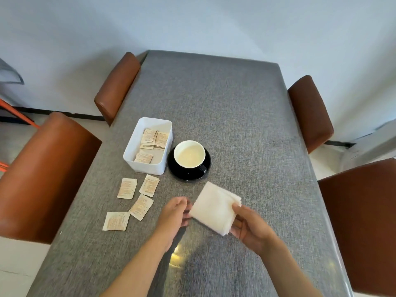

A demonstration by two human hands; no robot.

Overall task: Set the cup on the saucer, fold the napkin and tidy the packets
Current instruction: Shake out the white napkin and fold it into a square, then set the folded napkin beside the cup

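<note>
My right fingers (237, 207) pinch the folded white napkin (215, 207) at its right edge, holding it above the grey table (225, 108); my left fingers (185, 207) curl loosely at its left corner. The cup (189, 154) sits on the black saucer (188, 173). Four packets (141, 207) lie loose beside the white box (147, 166), others inside it.
</note>
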